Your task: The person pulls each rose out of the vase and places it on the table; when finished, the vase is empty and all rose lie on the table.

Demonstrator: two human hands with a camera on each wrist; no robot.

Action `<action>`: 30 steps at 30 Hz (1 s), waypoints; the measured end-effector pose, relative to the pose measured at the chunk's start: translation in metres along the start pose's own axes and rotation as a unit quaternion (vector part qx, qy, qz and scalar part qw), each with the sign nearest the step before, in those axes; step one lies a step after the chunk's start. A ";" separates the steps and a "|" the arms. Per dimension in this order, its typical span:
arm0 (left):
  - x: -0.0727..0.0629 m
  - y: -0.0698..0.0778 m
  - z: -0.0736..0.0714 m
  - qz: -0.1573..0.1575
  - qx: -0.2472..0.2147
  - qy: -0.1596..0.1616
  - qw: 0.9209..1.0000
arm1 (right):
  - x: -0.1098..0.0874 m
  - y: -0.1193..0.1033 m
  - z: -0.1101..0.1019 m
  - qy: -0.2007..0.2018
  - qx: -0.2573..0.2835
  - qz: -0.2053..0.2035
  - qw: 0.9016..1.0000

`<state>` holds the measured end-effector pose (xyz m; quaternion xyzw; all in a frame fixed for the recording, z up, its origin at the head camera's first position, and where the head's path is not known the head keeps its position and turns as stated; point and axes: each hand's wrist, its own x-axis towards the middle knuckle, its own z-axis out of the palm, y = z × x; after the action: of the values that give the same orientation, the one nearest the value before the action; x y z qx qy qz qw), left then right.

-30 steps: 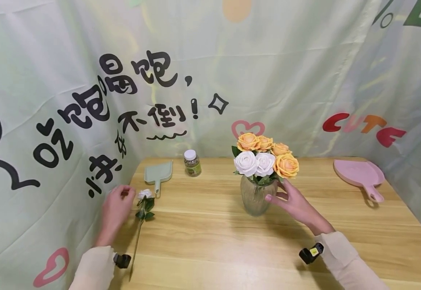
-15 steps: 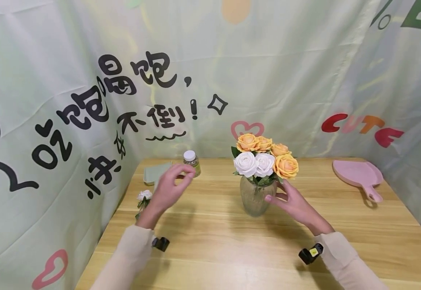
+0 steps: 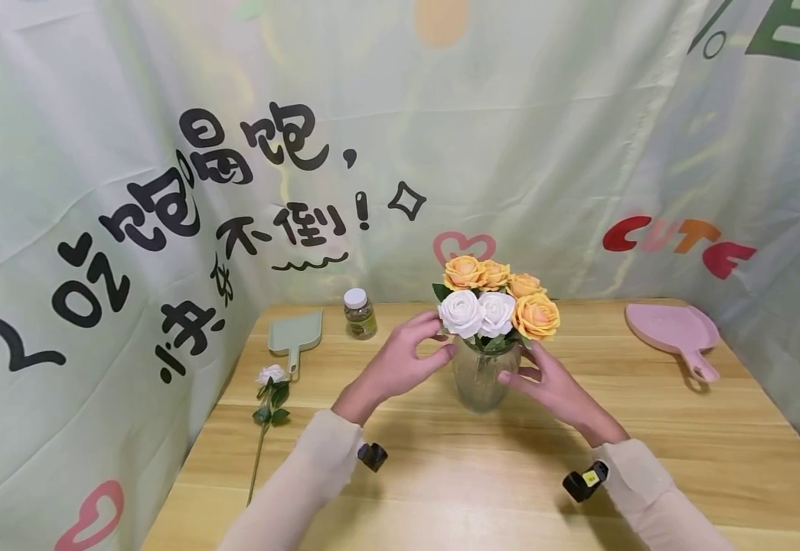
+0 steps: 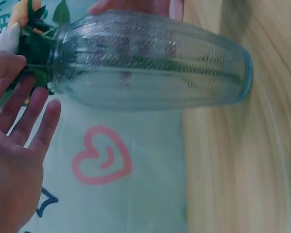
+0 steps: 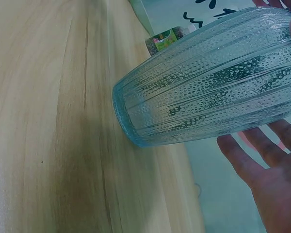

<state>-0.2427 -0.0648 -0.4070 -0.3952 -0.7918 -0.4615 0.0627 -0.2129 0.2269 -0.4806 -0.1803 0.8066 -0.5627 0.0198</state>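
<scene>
A clear ribbed glass vase [image 3: 477, 386] stands upright on the wooden table, filled with orange roses [image 3: 536, 316] and white roses [image 3: 460, 313]. My right hand [image 3: 560, 390] holds the vase at its right side, thumb in front and fingers further round. At the left of the bouquet, my left hand [image 3: 406, 356] reaches to the vase's neck with thumb and fingers spread apart. The left wrist view shows its fingers [image 4: 48, 124] extended beside the glass rim and green leaves. A single white rose [image 3: 272, 374] with a long stem lies at the table's left.
A grey-green dustpan [image 3: 295, 334] lies behind the single rose, and a small white-capped jar [image 3: 360, 314] stands near the back edge. Far right lies a pink dustpan [image 3: 675, 330]. Printed cloth [image 3: 551, 153] hangs round the table [image 3: 441, 490] on its back and sides.
My left hand has moved right, from beside the single rose to the left side of the vase and its flowers. The right hand has stayed at the vase.
</scene>
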 end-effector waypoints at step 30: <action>0.032 0.041 -0.014 0.089 -0.081 0.250 0.961 | 0.001 0.002 0.001 0.005 -0.005 0.004 1.000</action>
<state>-0.2400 -0.0471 -0.3560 -0.3399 -0.6719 -0.6012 0.2676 -0.2140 0.2266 -0.4825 -0.1741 0.8100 -0.5597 0.0172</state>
